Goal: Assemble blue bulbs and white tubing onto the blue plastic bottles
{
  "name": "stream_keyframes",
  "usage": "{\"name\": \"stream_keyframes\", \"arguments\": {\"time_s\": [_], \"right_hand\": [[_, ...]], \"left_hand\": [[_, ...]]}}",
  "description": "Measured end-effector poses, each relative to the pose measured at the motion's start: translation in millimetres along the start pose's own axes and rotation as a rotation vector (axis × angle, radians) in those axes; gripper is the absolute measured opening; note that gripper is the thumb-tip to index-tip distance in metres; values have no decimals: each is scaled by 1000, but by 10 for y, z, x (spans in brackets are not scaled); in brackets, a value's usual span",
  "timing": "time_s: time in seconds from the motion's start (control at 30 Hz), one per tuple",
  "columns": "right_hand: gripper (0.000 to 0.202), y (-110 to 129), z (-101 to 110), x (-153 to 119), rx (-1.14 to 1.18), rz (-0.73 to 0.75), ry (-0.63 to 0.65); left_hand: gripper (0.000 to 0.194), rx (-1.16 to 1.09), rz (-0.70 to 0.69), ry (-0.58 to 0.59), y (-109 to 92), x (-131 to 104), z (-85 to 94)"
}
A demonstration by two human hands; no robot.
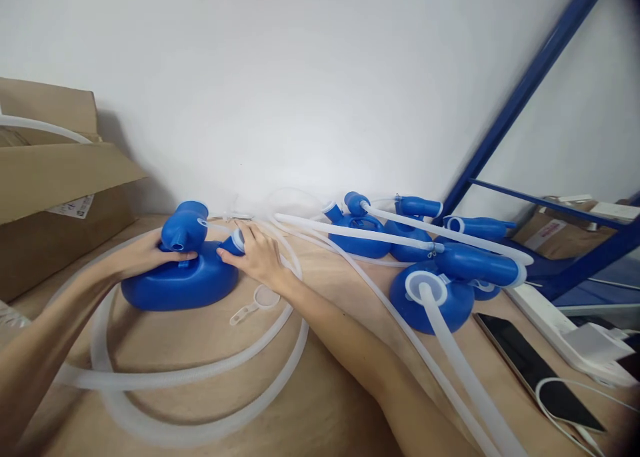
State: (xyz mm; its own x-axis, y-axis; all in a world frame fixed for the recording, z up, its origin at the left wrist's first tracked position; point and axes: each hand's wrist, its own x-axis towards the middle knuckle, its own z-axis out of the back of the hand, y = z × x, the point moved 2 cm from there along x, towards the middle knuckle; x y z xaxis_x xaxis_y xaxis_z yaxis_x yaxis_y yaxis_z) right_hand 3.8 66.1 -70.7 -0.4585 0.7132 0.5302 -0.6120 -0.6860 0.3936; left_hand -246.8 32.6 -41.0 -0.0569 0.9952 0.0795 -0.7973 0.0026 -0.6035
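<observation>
A blue plastic jug (180, 287) lies on its broad side on the table at the left. My left hand (145, 254) is closed at its handle, the thumb lying across the top. Just above that thumb is a blue funnel-like spout piece (184, 229); whether my fingers also grip it is hidden. My right hand (260, 252) closes around the jug's neck (233, 243), where a whitish rim shows. A translucent cap with a strap (267, 297) lies in front of the jug. Clear hose (200, 379) loops around both jug and cap.
Several blue jugs (430, 310) with spouts and hoses stand at the right. Beyond them are a phone (540, 370), a white power strip (555, 330) and a blue metal rack (525, 90). An open cardboard box (65, 224) stands at the left, against a white wall (300, 77).
</observation>
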Motion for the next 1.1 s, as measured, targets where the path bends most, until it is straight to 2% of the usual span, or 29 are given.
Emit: {"name": "stream_keyframes", "arguments": {"time_s": [0.17,0.3,0.43,0.53,0.73,0.87,0.93,1.1], "right_hand": [[79,37,-15,3,14,-60,8],[84,6,67,23,12,-16,38],[90,-63,326,74,31,149,187],[83,-133,564,129,80,211,316],[66,-318,860,201,234,182,465],[67,-427,978,171,224,56,580],[65,-448,1036,150,186,25,591],[51,-452,1114,137,126,128,495]], "left_hand": [[88,-48,-13,42,3,0,-19],[85,-56,-8,35,4,-12,-26],[80,-67,0,48,-14,-30,-22],[82,-54,-2,38,-21,-38,-14],[87,21,6,38,17,-32,-6],[100,46,-59,-35,31,-23,13],[96,44,-53,-12,15,-32,12],[89,2,25,74,-111,-87,-12]]}}
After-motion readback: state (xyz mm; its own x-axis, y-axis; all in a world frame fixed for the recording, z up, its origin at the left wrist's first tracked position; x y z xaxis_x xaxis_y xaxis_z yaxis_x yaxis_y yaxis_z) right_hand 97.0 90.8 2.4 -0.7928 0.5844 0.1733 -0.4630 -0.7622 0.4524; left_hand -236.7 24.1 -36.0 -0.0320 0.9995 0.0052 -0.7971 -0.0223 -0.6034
